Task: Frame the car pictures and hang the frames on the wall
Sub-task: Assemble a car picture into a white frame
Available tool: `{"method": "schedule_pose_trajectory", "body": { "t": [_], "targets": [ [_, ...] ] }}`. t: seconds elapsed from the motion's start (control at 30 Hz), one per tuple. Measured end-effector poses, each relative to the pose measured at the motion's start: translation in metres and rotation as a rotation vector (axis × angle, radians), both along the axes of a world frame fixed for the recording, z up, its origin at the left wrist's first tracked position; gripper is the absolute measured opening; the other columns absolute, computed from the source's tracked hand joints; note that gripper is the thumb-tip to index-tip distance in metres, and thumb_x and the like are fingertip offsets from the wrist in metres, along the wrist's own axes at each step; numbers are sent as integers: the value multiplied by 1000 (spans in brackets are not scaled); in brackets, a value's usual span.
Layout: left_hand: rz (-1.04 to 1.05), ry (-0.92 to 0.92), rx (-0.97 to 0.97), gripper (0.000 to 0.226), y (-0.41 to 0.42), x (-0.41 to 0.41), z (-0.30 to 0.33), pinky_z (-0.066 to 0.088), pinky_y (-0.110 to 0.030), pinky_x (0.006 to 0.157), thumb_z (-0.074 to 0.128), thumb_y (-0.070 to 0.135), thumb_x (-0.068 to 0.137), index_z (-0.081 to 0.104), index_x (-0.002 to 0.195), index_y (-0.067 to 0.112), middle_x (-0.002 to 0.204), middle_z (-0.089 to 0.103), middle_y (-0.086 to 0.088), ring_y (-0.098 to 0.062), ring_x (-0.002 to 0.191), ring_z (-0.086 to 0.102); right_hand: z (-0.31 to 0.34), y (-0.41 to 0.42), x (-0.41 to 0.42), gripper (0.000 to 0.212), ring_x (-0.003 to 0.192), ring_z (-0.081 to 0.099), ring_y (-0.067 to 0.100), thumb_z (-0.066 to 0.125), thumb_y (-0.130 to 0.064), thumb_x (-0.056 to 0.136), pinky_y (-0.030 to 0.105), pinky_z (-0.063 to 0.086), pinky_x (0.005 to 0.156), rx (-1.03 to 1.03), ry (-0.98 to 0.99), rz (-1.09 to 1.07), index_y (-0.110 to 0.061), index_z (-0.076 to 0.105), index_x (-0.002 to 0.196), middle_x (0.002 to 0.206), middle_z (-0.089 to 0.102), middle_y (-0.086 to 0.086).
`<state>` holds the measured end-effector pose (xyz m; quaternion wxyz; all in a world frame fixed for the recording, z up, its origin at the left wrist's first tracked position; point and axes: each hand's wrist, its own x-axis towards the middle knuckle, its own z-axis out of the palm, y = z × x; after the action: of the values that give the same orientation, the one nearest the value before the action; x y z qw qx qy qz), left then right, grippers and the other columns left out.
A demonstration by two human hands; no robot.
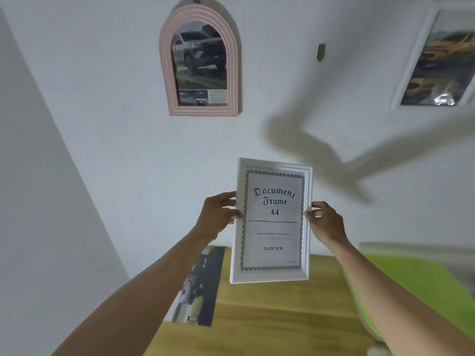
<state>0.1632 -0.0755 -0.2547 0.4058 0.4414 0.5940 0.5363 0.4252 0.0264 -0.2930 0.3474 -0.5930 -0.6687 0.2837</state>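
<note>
Lying at the left of the wooden desk (270, 312) is a loose car picture (198, 286); above it the left hand (218, 214) and right hand (325, 220) grip the side edges of an upright white document frame (272, 222), held off the desk before the far wall (102, 124), where a pink arched frame (199, 62) and, right, a white frame (434, 60) hang.

We see bare wall (123, 155) between the pink arched frame (199, 109) and the white frame (421, 55) at upper right, broken only by a small dark hook (321, 51). Our hands (218, 214) hold a white document frame (272, 276) upright, blocking the middle. Below, a car picture (198, 286) lies on the desk (277, 317), with green cloth (416, 281) on the right.
</note>
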Motion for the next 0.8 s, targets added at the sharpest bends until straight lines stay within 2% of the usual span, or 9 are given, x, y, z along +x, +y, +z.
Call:
{"method": "schedule_pose_trajectory", "body": {
  "t": [0.1,0.23,0.33,0.37,0.43,0.57,0.63,0.73,0.8],
  "targets": [
    [26,58,-96,44,-21,0,-27,58,-47,85,76,-9,64,71,102,13,93,77,1,-22,90,73,-22,-26,-14,43,103,63,22,62,-29,93,31,46,88,-55,-76,15,-16,52,133,127,62,8],
    [50,222,-133,39,-41,6,-57,60,-43,83,80,5,58,74,94,19,87,76,5,-14,84,73,-22,-61,-46,37,97,63,14,61,-32,96,18,46,72,-81,17,118,-19,55,130,118,67,-1],
    [72,350,-71,32,-54,20,-68,59,-28,78,81,10,65,73,95,18,86,74,10,-3,79,70,-16,-79,-73,37,96,69,14,61,-45,93,34,57,86,-115,73,215,-26,59,125,114,68,-6],
    [70,388,-39,30,-59,26,-69,59,-25,75,79,11,68,72,96,19,87,73,11,-1,77,69,-13,-84,-82,38,93,70,14,61,-49,91,39,58,86,-117,101,219,-27,59,122,112,68,-7],
    [62,424,12,30,-67,37,-71,59,-28,76,77,12,73,71,101,20,91,73,10,-3,77,70,-8,-90,-97,40,86,71,14,65,-55,85,41,61,80,-111,167,171,-28,60,114,104,68,-8],
    [81,406,76,33,-71,45,-79,58,-35,80,75,20,74,70,105,28,94,73,15,-2,82,68,0,-94,-109,32,81,71,18,73,-39,79,42,61,77,-57,210,31,-23,60,103,90,68,-8],
    [52,384,97,33,-74,48,-82,55,-30,83,78,26,75,70,107,30,97,72,19,2,87,66,3,-93,-107,26,80,71,19,70,-31,79,42,61,76,-43,218,0,-19,62,100,85,68,-8],
    [-49,372,90,45,-81,53,-84,43,-17,89,77,43,79,66,120,28,116,67,17,4,106,59,5,-90,-95,16,80,71,20,67,-23,82,42,62,75,-26,235,-14,-16,69,96,85,71,-5],
    [-56,391,59,53,-80,48,-91,37,-18,96,69,51,83,60,129,27,127,61,14,1,118,53,1,-89,-82,17,80,73,21,65,-17,83,42,62,73,-73,330,7,-16,74,98,90,75,-2]
  ]
}}
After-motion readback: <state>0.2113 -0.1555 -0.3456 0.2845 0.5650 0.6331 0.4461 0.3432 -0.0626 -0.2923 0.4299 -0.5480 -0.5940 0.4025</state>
